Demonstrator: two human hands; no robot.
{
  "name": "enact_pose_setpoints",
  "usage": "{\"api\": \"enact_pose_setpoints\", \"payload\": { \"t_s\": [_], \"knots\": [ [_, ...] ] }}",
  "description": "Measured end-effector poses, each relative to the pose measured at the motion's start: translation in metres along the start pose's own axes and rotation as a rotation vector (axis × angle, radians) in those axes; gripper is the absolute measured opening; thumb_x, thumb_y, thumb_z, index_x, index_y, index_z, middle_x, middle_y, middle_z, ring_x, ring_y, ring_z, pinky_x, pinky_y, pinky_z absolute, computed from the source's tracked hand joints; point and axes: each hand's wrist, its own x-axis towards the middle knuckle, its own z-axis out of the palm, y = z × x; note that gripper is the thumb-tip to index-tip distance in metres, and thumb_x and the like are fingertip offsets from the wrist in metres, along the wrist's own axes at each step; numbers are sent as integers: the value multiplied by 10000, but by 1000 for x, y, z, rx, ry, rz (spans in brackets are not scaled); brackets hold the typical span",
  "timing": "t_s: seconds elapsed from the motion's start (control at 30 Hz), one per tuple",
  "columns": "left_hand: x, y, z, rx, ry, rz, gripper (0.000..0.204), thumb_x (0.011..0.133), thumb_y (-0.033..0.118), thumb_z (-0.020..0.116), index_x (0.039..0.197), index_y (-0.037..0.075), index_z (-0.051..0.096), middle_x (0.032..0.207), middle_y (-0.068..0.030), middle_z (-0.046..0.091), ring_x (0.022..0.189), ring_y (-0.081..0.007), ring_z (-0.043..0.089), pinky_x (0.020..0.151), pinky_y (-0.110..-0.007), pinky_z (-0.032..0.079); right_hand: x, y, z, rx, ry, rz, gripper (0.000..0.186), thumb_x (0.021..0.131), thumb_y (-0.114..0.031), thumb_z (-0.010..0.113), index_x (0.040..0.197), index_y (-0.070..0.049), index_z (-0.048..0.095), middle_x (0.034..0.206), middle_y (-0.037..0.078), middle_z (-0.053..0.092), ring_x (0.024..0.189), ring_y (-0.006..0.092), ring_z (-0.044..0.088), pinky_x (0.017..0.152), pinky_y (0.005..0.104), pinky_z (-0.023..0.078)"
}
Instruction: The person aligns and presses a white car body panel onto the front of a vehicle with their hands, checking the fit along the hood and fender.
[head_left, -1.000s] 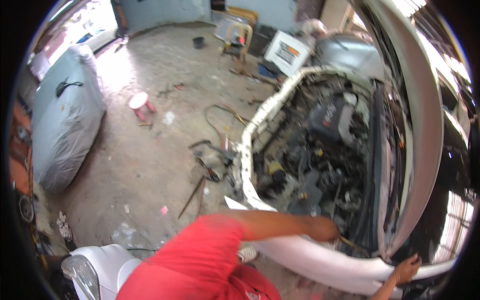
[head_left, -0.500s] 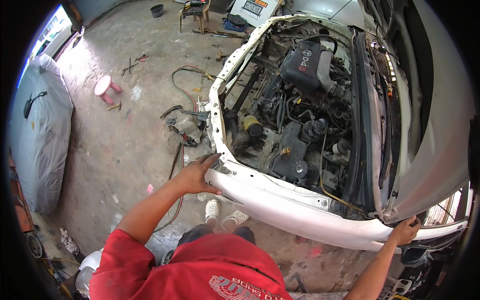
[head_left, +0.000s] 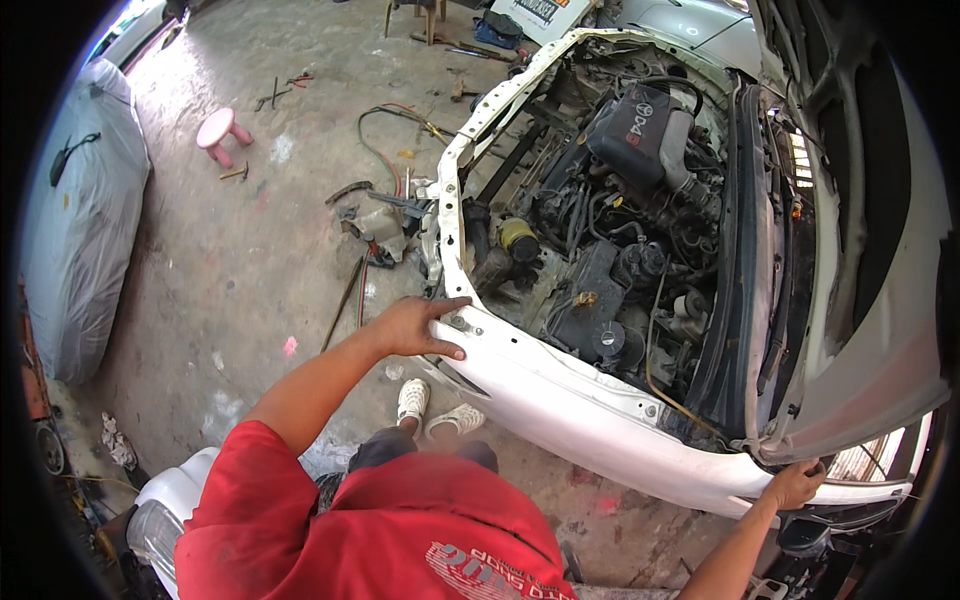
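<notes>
A white car fender [head_left: 600,430] lies along the near side of the open engine bay. At its front corner is my left hand [head_left: 420,328], thumb and forefinger spread over the tip and gripping it. My right hand [head_left: 793,486] is closed at the fender's rear end, beside the lower corner of the raised hood [head_left: 860,395]; part of its fingers is hidden. The bare white front frame [head_left: 452,190] meets the fender by my left hand. Inside the bay sits the engine with its dark cover [head_left: 625,135].
On the floor to the left are a pink stool [head_left: 217,130], a hammer [head_left: 235,172], hoses [head_left: 375,125] and a loose white reservoir [head_left: 380,232]. A sheet-covered vehicle [head_left: 85,230] stands at the far left. A black side mirror [head_left: 803,537] sits below my right hand.
The view has shifted, so the car appears slightly lower and, at its front, further right. Both hands remain at the two ends of the fender.
</notes>
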Motion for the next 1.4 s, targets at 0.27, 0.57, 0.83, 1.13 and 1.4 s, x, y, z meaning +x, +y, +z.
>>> {"api": "enact_pose_setpoints", "payload": {
  "t_s": [0.27, 0.57, 0.83, 1.13, 1.4],
  "knots": [
    [-1, 4, 2, 1, 20, -42, 978, 702, 641, 870, 1511, 172, 584, 1019, -237, 765, 924, -445, 734, 857, -474, 560, -4, -12, -10, 1, -17, 22, 476, 1040, -530, 537, 1273, -147, 698, 1207, 133, 747, 1125, 383, 684, 955, 517, 513],
    [-5, -2, 11, -47, 144, 23, 974, 659, 623, 896, 1468, 154, 621, 1123, -237, 755, 1014, -445, 723, 906, -481, 555, -3, -5, -1, 21, 40, -10, 460, 1051, -502, 513, 1254, -133, 697, 1189, 144, 745, 1119, 401, 681, 955, 532, 508],
    [-1, -6, 18, -102, 206, 18, 952, 641, 590, 922, 1409, 92, 661, 1167, -235, 754, 1072, -421, 727, 962, -454, 551, -5, -11, -3, 41, 41, -14, 452, 1048, -468, 513, 1217, -97, 708, 1209, 160, 743, 1125, 404, 679, 956, 530, 508],
    [-1, 7, 10, -163, 219, -61, 930, 577, 538, 967, 1341, 70, 717, 1207, -228, 749, 1098, -408, 709, 994, -443, 521, -1, 5, 5, -19, -21, -50, 508, 952, -381, 694, 1331, -46, 658, 1296, 231, 695, 1196, 447, 642, 1041, 548, 482],
    [3, -1, 10, -139, 244, -47, 930, 540, 562, 974, 1315, 103, 743, 1033, -200, 768, 978, -395, 703, 931, -428, 513, 4, 34, 28, 10, -96, -91, 678, 841, -409, 817, 1408, -88, 629, 1345, 232, 679, 1201, 449, 643, 1036, 529, 499]
  ]
}}
